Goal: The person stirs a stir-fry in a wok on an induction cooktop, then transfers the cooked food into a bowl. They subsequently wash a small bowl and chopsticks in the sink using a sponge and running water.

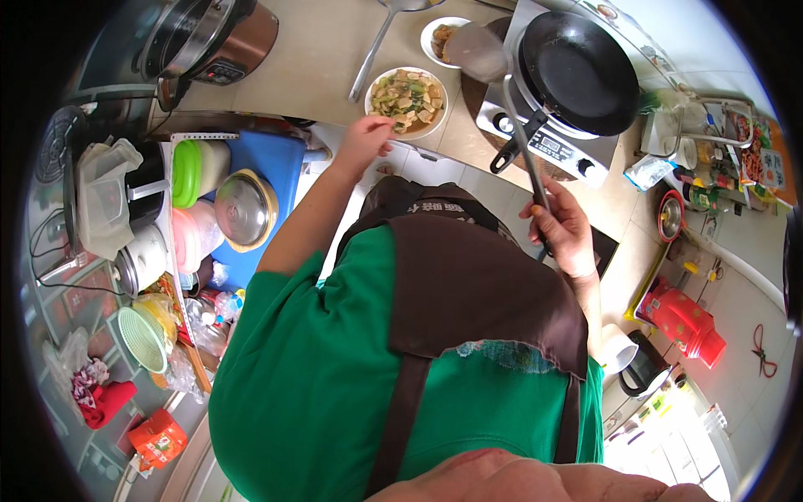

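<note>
My right hand (558,229) is closed around the handle of a metal wok spatula (524,135). Its broad blade is raised over the counter, in front of the cooktop's left edge and partly over a small white bowl (428,39) of brown food. My left hand (365,145) is at the near rim of a white dish (446,108) that holds cooked tofu pieces and green vegetables (406,97). Its fingers are curled; whether they grip the rim cannot be made out. A black frying pan (580,72) without visible food sits on the induction cooktop (552,150).
A metal ladle (371,59) lies left of the dishes. Farther left stands an electric pressure cooker (235,47). Shelves with pots and a lidded metal bowl (244,210) flank my left side. To the right are a seasoning rack (709,141), a red thermos (684,320) and a black kettle (646,364).
</note>
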The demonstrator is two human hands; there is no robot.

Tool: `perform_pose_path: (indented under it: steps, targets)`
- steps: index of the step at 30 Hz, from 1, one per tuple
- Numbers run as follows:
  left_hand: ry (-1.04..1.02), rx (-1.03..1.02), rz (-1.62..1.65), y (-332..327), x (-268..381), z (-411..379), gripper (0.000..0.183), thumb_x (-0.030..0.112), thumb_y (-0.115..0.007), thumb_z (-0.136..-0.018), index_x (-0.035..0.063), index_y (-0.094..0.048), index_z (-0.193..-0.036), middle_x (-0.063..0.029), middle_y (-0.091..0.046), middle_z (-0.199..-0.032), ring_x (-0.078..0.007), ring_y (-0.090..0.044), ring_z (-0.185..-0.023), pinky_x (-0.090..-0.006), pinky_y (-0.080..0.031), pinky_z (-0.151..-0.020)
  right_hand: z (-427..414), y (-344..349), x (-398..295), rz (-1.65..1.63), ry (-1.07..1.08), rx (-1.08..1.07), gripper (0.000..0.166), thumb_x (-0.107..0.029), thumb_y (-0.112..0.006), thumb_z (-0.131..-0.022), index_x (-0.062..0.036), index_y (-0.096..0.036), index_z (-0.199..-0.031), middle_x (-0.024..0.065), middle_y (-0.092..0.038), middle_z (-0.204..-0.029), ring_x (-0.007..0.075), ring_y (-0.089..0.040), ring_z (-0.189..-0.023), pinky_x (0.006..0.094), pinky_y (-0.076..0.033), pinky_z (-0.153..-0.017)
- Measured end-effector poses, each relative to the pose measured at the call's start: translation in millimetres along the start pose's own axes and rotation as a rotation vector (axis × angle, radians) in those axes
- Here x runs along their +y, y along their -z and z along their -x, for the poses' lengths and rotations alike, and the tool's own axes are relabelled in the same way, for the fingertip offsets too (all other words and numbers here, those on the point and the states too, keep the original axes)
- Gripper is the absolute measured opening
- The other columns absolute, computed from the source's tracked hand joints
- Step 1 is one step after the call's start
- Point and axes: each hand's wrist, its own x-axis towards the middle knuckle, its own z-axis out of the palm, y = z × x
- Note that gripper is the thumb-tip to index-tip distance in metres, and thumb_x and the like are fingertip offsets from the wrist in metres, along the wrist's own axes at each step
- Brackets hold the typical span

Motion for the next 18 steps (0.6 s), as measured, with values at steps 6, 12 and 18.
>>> perform_pose_path:
  steps: [6, 12, 18]
  targets:
    - [0.091, 0.138, -0.015, 66, -35, -38, 0.029, 0.011, -0.057, -0.087, 0.0010, -0.060, -0.114, -0.0061, -0.064, -0.087, -0.0148, -0.064, -0.075, -0.0287, -0.052, -0.063, -17, -82, 6, 0.126, -0.119, 0.040, 0.046, -0.005, -0.058, -0.094, -0.0031, -0.045, -0.138, 0.0034, -0.063, -0.095, 0.0045, -0.050, -0.070, 0.0206, -0.041, -0.060]
    - [0.253, -0.123, -0.203, 81, -37, -75, 0.018, 0.012, -0.064, -0.087, 0.0017, -0.065, -0.102, -0.0058, -0.066, -0.082, -0.0141, -0.065, -0.068, -0.0270, -0.052, -0.057, -37, -137, 40, 0.491, -0.108, 0.294, 0.046, -0.013, -0.064, -0.089, -0.0033, -0.052, -0.132, 0.0176, -0.069, -0.094, 0.0192, -0.065, -0.085, 0.0307, -0.049, -0.077]
    - [0.231, -0.328, -0.318, 89, -44, -98, 0.025, 0.020, -0.064, -0.091, 0.0039, -0.062, -0.109, -0.0042, -0.066, -0.085, -0.0121, -0.064, -0.074, -0.0262, -0.051, -0.063, -38, -174, 65, 0.358, -0.096, 0.286, 0.045, -0.008, -0.062, -0.092, -0.0038, -0.049, -0.135, 0.0023, -0.062, -0.085, 0.0054, -0.051, -0.067, 0.0213, -0.043, -0.059]
